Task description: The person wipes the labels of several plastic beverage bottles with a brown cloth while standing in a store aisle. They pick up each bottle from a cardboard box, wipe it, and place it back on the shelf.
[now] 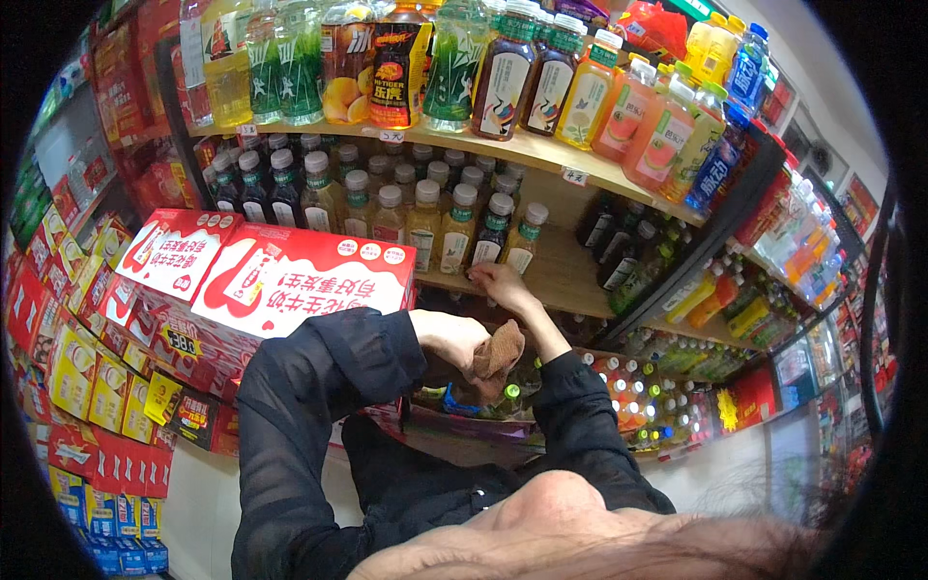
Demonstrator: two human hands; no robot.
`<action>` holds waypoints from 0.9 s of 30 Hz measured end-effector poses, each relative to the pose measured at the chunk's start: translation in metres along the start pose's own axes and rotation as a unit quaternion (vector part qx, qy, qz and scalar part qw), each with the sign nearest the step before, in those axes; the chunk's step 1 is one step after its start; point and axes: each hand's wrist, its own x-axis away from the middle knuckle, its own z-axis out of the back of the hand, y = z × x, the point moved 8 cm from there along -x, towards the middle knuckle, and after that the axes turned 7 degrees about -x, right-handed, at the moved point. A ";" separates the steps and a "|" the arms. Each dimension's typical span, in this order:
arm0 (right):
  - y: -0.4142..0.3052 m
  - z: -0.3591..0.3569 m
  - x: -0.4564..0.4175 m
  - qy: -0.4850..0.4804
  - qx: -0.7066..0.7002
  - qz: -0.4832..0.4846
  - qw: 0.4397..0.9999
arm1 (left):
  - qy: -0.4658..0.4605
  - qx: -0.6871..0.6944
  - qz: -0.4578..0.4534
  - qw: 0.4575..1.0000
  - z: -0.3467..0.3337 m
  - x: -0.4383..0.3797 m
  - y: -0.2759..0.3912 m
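Observation:
My left hand (458, 341) is closed on a brown cloth (500, 355), which hangs bunched in front of the lower shelf. Ahead and to the right, my right hand (502, 285) reaches to the front edge of the middle shelf, its fingers at the foot of the front row of bottles. Nearest to its fingertips are a dark tea bottle (490, 235) with a grey cap and a yellowish bottle (523, 239) beside it. Whether the right fingers grip anything is not clear.
Red-and-white drink cartons (312, 272) are stacked at the left of the shelf. Tall bottles line the upper wooden shelf (536, 152). Dark bottles (620, 254) stand at the middle shelf's right end, beside a black upright post (696, 246). More bottles fill the lower rows.

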 end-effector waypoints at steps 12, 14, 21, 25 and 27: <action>-0.227 0.130 0.081 0.313 0.055 0.349 0.882 | 0.066 0.065 0.029 0.995 0.021 0.013 0.012; -0.246 0.155 0.063 0.348 0.081 0.355 0.864 | 0.103 0.055 0.011 0.993 0.026 0.007 0.010; -0.227 0.186 -0.052 0.303 -0.037 0.202 0.931 | 0.298 -0.032 -0.111 0.948 0.064 0.014 0.028; -0.232 0.181 -0.060 0.327 -0.049 0.202 0.922 | 0.305 -0.078 -0.100 0.944 0.061 0.009 0.021; -0.232 0.181 -0.062 0.314 -0.063 0.179 0.930 | 0.211 0.024 0.002 0.977 0.048 0.001 -0.004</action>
